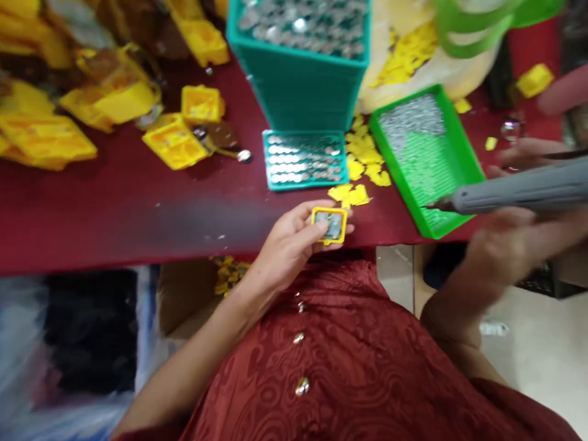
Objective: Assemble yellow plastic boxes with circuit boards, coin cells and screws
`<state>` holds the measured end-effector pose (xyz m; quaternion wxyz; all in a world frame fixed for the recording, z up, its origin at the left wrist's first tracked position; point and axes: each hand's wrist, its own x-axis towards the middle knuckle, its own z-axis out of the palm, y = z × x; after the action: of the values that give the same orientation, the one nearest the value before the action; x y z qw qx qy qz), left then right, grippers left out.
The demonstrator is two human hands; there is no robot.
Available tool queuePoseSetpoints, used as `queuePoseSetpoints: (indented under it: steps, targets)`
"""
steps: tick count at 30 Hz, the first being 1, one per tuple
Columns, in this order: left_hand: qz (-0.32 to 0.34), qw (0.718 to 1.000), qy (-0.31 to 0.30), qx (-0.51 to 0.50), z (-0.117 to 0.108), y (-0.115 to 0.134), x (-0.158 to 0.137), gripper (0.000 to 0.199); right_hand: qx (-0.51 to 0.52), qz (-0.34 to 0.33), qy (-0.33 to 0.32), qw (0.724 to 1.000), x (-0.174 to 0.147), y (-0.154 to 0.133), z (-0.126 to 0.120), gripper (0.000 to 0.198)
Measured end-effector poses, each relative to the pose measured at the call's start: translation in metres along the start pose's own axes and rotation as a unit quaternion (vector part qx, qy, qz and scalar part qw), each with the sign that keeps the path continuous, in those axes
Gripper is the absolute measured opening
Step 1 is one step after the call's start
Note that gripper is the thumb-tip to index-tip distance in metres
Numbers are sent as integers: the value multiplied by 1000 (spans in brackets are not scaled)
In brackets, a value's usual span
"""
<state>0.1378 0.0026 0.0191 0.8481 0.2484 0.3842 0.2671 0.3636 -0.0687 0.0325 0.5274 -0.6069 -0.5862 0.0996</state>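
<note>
My left hand [294, 236] holds a small square yellow case [343, 228] at the table's front edge, thumb pressed on the grey part inside it. On the right, my right hand [500, 245] is wrapped round a grey electric screwdriver [519, 188], blurred by motion. The screwdriver's dark tip points left, over the near end of a green tray [404, 177] of small silver screws. Whether the tip touches the screws I cannot tell. Just beyond my left hand lie loose yellow pieces [351, 195].
A teal tray [307, 187] with rows of shiny round parts stands before a tall teal bin [307, 86] full of similar parts. Yellow cases [174, 144] crowd the left. Another person's hand [567, 92] shows at the right edge. A cardboard box [184, 300] sits below the table.
</note>
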Motion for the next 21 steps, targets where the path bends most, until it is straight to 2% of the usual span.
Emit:
queuePoseSetpoints:
  steps: [3, 5, 7, 11, 16, 21]
  targets:
    - [-9, 1000, -4, 19, 5, 2, 3, 39, 14, -109, 182, 977, 24, 19, -5, 37]
    - [-10, 999, 1, 31, 9, 2, 6, 42, 55, -158, 238, 957, 37, 32, -3, 32]
    - [-15, 999, 6, 43, 12, 1, 9, 45, 89, -144, 249, 954, 45, 43, 1, 36]
    - [-41, 998, -3, 52, 20, -6, 17, 49, 105, -43, 267, 957, 50, 65, 10, 61]
    - [-62, 996, -11, 62, 28, -13, 24, 50, 78, -71, 294, 950, 60, 84, 19, 53]
    - [-64, 996, -9, 69, 30, -12, 25, 47, 77, -63, 271, 957, 64, 79, 20, 56]
